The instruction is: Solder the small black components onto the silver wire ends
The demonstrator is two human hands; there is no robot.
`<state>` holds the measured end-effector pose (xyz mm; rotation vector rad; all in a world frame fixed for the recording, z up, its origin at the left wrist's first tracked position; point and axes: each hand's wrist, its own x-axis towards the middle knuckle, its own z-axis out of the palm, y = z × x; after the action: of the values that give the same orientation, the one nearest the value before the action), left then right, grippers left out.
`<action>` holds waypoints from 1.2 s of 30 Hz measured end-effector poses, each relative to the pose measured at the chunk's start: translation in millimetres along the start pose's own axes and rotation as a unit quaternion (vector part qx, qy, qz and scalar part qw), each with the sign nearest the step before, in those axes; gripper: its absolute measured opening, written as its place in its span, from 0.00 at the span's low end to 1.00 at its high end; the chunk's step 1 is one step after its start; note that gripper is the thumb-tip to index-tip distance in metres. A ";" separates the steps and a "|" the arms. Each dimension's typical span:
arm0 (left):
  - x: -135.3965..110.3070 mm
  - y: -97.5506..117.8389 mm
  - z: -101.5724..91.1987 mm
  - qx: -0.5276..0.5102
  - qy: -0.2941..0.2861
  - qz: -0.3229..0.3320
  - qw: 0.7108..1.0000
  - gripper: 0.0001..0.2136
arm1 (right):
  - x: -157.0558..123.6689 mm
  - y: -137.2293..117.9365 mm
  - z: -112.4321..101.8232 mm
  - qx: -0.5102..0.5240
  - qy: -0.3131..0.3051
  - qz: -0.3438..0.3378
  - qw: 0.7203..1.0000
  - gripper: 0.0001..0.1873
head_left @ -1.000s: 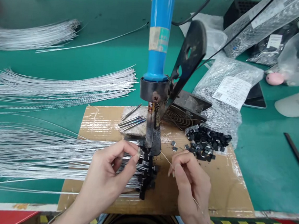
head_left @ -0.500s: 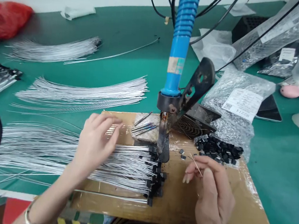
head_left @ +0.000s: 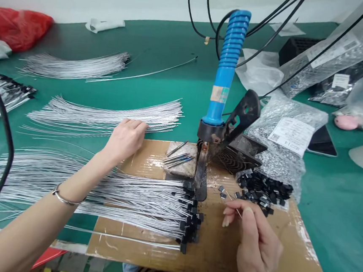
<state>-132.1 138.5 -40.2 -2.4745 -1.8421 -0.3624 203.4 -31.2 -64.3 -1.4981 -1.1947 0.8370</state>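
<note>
My left hand point(head_left: 127, 139) is at the near edge of the middle bundle of white wires point(head_left: 107, 114). Its fingers are bent down together, and the fingertips are hidden, so I cannot see what is in them. On the right, my right hand point(head_left: 255, 242) pinches a thin metal wire point(head_left: 239, 213) between thumb and fingers, its tip pointing up and left towards a few loose black connectors point(head_left: 223, 195). Between the hands, a blue-handled soldering iron point(head_left: 220, 88) stands tip down in a black stand. Wires with black connectors on their ends point(head_left: 189, 225) lie on the cardboard point(head_left: 215, 257).
A pile of black connectors point(head_left: 262, 187) sits right of the iron, before bubble-wrap packs point(head_left: 284, 157). Metal tips point(head_left: 179, 159) rest on a pale block point(head_left: 189, 168). Another wire bundle point(head_left: 79, 65) lies at the back. Black cables point(head_left: 259, 45) hang above; one loops at left.
My left hand has moved up and away from above the near wires to the middle bundle, its fingers curling. The view has shifted slightly; my right hand keeps its pinch on the thin wire.
</note>
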 end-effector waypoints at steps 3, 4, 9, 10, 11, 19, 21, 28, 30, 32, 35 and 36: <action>-3.9 2.2 -9.3 -0.050 0.042 -0.037 0.997 0.09 | 0.5 1.0 -0.2 -0.006 -0.001 0.001 1.000 0.18; -5.1 3.4 -11.9 -0.070 0.052 -0.049 0.995 0.08 | 0.6 1.4 -0.3 -0.008 -0.002 0.004 1.000 0.18; -11.2 8.1 -19.3 -0.142 0.078 -0.103 0.981 0.08 | 0.1 -1.6 0.4 -0.017 -0.008 0.007 1.000 0.19; -12.4 8.6 -20.2 -0.148 0.081 -0.110 0.980 0.09 | -0.3 -3.8 1.0 -0.017 -0.007 0.012 1.000 0.20; -13.7 8.9 -21.0 -0.149 0.086 -0.116 0.978 0.09 | -0.7 -6.4 1.8 -0.016 -0.004 0.021 1.000 0.20; -17.2 3.8 -14.1 -0.101 0.070 -0.059 0.991 0.09 | -3.4 -16.4 6.4 -0.001 0.003 0.056 0.998 0.22; -15.0 0.5 -6.8 -0.086 0.036 -0.016 0.996 0.10 | -3.7 -14.2 6.1 -0.001 0.000 0.052 0.999 0.22; -7.5 -1.3 6.4 -0.042 -0.020 0.049 0.998 0.08 | -3.7 -11.5 6.0 -0.014 -0.001 0.032 0.999 0.23; -6.1 0.6 5.3 -0.048 -0.024 0.048 0.997 0.07 | -3.7 -12.3 6.1 -0.017 -0.005 0.029 0.999 0.23; -5.4 3.2 2.3 -0.067 -0.016 0.036 0.997 0.06 | -3.6 -12.9 6.1 -0.021 -0.007 0.029 0.999 0.23; -8.0 8.8 -7.6 -0.108 0.022 -0.022 0.994 0.08 | -2.6 -11.4 4.9 -0.021 -0.004 0.033 0.999 0.23; -10.4 11.0 -12.9 -0.123 0.039 -0.050 0.990 0.08 | -2.1 -9.8 4.1 -0.016 -0.004 0.027 0.999 0.23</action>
<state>-126.7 123.3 -28.6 -2.4783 -2.0059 -0.7210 196.4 -31.9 -56.1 -1.5614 -1.1827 0.8641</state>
